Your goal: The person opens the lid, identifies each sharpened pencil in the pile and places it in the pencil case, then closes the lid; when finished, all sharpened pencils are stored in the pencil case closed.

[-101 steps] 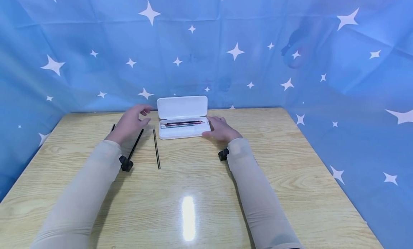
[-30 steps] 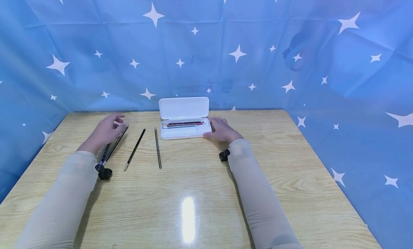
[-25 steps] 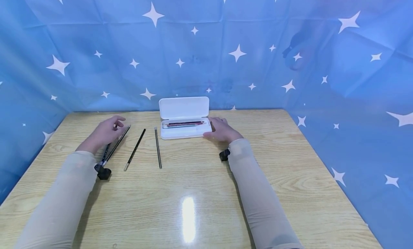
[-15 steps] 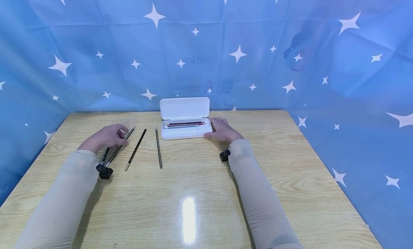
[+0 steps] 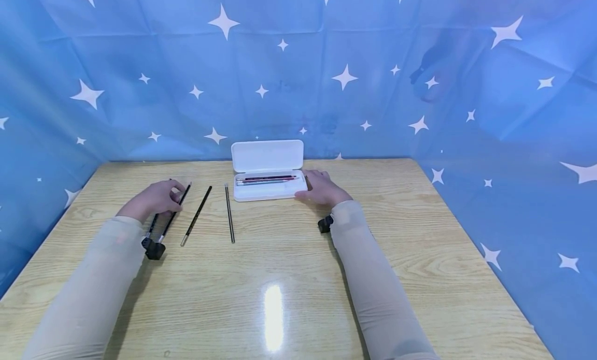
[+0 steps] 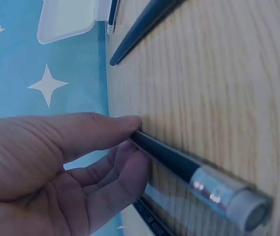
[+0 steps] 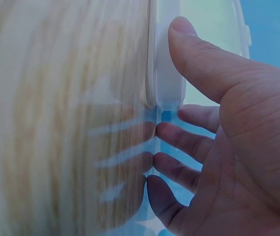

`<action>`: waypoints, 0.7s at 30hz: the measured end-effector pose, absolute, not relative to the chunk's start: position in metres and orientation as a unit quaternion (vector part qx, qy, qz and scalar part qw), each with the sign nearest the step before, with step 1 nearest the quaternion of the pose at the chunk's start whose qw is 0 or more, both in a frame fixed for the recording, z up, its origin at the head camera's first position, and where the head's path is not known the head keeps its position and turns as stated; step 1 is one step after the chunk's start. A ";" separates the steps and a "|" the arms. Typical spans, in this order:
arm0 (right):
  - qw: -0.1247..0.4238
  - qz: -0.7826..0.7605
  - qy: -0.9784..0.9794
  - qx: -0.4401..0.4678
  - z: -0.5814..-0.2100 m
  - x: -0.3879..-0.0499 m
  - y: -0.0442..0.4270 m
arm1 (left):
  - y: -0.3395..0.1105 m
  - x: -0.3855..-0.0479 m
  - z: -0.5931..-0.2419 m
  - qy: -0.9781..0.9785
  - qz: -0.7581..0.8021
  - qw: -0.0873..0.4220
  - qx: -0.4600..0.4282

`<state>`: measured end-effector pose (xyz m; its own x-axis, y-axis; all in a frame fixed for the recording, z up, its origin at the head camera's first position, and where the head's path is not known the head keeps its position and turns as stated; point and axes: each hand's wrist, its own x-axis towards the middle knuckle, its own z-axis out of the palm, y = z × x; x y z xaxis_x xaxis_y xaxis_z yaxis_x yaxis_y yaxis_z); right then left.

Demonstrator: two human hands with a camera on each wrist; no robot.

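Observation:
My left hand (image 5: pixel 156 199) pinches a dark pencil (image 6: pixel 172 160) between thumb and fingers at the left of the table. Its silver-banded eraser end points toward the wrist camera. Another dark pencil (image 5: pixel 151 226) lies just beyond, partly hidden by the hand. To the right are two more dark pencils, one slanted (image 5: pixel 196 215) and one nearly straight (image 5: pixel 229 213). A white pencil case (image 5: pixel 270 193) stands with its lid raised at the back, several pencils inside. At its right end, my right hand (image 5: pixel 322 188) holds it, thumb along the front wall and fingers round the corner.
The wooden table (image 5: pixel 289 256) runs back to a blue curtain (image 5: pixel 373 90) with white stars. A bright light reflection lies on the tabletop near the front. Small black cameras sit at both wrists.
My left hand moved left from beside the case to the left-hand pencils, then lowered and took hold of one, whose angle has shifted slightly. The right hand has stayed at the case.

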<state>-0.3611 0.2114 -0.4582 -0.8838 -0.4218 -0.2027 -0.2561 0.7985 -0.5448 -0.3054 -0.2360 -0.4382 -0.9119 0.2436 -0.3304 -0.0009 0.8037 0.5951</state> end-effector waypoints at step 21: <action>0.151 -0.269 0.933 -0.184 -0.456 -0.357 0.211 | -0.239 -0.302 -0.433 0.885 0.384 0.261 0.034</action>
